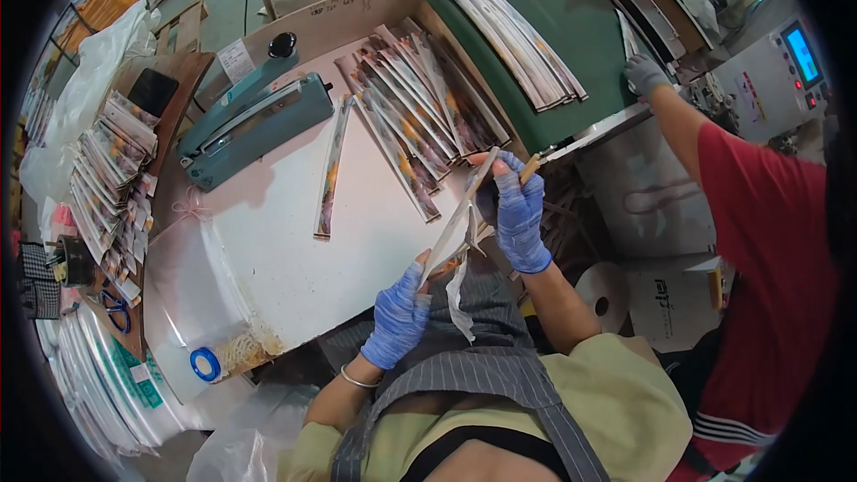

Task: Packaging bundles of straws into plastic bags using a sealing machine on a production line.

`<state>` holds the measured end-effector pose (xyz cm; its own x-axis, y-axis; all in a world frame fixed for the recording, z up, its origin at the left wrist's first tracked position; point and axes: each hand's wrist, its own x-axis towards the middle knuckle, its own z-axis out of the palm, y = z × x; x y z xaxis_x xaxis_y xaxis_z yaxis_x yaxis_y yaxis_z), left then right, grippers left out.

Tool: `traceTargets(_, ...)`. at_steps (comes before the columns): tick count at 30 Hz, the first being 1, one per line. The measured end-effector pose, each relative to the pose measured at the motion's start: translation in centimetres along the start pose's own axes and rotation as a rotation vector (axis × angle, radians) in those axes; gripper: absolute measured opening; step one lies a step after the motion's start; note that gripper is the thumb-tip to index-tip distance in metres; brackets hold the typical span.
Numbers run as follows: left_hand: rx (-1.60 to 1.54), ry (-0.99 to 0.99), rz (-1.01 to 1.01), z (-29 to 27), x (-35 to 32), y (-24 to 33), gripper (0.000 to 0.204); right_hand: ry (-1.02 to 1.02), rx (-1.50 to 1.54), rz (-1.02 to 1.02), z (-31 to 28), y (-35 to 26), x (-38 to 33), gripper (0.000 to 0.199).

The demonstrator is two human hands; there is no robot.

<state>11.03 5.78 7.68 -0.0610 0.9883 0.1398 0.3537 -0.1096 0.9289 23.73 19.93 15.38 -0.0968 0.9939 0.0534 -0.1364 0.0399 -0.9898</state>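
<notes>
Both my hands wear blue knitted gloves with bare fingertips. A long, narrow whitish packet [449, 230] slants between them above the table's near edge. My left hand [401, 317] pinches its lower end, while my right hand [520, 214] is closed round its upper part. Tan stick-like pieces [531, 168] jut out by the right hand; whether they are in its grip I cannot tell. A torn, crumpled white strip of wrapping [460, 302] dangles below the packet. Just beyond lies a heap of slim printed packets [406, 107], and one single packet [334, 170] rests apart, left of the heap.
A blue-green hand sealer [259, 129] stands at the table's [268, 259] far left. More packets [112, 178] are piled on a side board, with scissors [114, 311] below. At right, a co-worker's gloved hand [644, 76] is over a green conveyor belt [553, 45] carrying several packets.
</notes>
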Motion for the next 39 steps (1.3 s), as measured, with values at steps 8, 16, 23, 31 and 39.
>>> traceTargets(8, 0.606, 0.053, 0.022, -0.7, 0.7, 1.3, 0.058, 0.119, -0.379, -0.155, 0.1, 0.2, 0.2, 0.016)
traceTargets(16, 0.412, 0.068, 0.115, -4.7, 6.3, 0.7, 0.031, 0.695, 0.026, -0.63, -9.6, -6.1, 5.6, 0.013)
traceTargets(23, 0.537, 0.612, 0.597, -11.2, 35.3, 6.4, 0.028, 0.32, -0.286, -0.177, -7.2, -9.6, 6.6, 0.014)
traceTargets(31, 1.273, 0.347, 0.283, -14.0, 62.8, 3.6, 0.046, -0.023, -0.845, -0.363, -9.6, -4.8, 13.4, 0.024)
traceTargets(39, 0.492, 0.249, 0.614, -8.6, 41.2, 6.9, 0.045, 0.074, -1.405, 0.038, -8.0, -5.7, 21.6, 0.054)
